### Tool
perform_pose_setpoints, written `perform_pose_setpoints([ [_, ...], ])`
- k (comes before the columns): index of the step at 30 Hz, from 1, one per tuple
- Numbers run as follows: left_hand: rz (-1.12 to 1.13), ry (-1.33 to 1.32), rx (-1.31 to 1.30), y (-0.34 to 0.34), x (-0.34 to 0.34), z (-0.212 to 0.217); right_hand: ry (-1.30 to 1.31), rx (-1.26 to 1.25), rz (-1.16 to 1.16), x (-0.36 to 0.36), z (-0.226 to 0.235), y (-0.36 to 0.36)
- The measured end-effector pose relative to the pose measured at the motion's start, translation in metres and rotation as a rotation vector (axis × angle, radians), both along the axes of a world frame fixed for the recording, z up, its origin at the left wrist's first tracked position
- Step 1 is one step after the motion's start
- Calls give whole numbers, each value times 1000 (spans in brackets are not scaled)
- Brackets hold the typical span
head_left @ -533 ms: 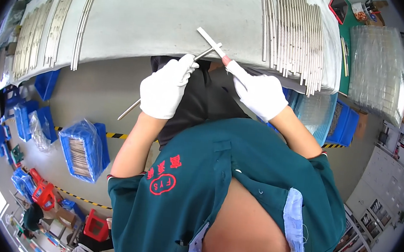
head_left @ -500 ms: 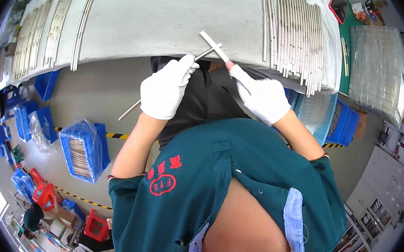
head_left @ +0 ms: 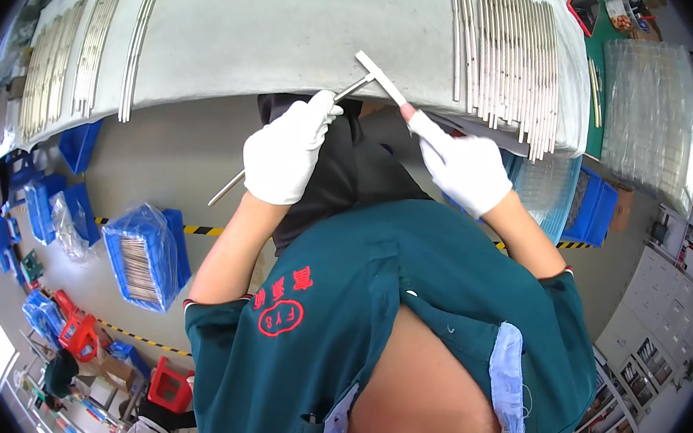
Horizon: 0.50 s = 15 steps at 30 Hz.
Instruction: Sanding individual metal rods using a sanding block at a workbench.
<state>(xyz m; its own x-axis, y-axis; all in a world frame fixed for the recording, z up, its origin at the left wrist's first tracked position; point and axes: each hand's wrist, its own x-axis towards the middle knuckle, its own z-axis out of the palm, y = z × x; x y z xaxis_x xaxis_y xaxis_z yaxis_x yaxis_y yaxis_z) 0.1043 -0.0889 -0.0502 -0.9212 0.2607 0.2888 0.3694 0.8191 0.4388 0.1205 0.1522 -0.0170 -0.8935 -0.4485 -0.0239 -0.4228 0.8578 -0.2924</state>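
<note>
My left hand point(head_left: 282, 153), in a white glove, is closed around a thin metal rod point(head_left: 351, 89). The rod slants across the palm, its lower end point(head_left: 225, 188) showing past the wrist. In my right hand point(head_left: 470, 174), also gloved, is a narrow, flat white bar point(head_left: 382, 77). A bare fingertip lies along the bar near the glove. The bar crosses the rod's upper end just over the table's near edge, and the two appear to touch there. What the bar is made of I cannot tell.
The grey-covered table point(head_left: 297, 31) carries several rods in groups at left point(head_left: 51, 63) and a dense row at right point(head_left: 516, 62). Clear plastic trays point(head_left: 650, 119) stand far right. On the floor at left sits a blue crate point(head_left: 141, 256) of rods wrapped in plastic.
My right hand has shifted to the right with the white bar, which now meets the rod at its very tip instead of below it. My left hand has barely moved.
</note>
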Motion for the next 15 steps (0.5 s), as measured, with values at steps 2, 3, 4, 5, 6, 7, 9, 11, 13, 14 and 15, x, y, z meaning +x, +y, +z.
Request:
perform_pose_setpoints([
  [2,-14,2,-2,2,0,1,65,-23,13,-9,-4,-6],
  [3,-12,9,-10,1,-2,1,92,-10,5,-11,-8,-10],
  [4,-11,10,-13,0,-2,2,118,3,-3,-12,-10,-12],
  [5,-8,-9,-42,0,-1,2,26,-10,-31,-7,-1,-12],
  [6,0,-27,-70,0,-2,1,50,-1,-16,1,-5,-5],
  [7,3,-25,-70,1,-2,1,74,7,-1,9,-11,4],
  [9,-9,-20,13,1,-2,-1,117,-23,-29,9,-13,4],
  [11,-8,-30,-20,1,0,-3,121,30,12,-4,-6,-2],
  [13,-8,-27,-50,0,-3,-3,217,35,82,-12,-16,3],
  [14,-10,-77,15,1,-3,-5,310,40,154,-13,-18,4],
  [15,-7,-131,80,0,-2,-8,209,-24,40,-8,-10,-3],
])
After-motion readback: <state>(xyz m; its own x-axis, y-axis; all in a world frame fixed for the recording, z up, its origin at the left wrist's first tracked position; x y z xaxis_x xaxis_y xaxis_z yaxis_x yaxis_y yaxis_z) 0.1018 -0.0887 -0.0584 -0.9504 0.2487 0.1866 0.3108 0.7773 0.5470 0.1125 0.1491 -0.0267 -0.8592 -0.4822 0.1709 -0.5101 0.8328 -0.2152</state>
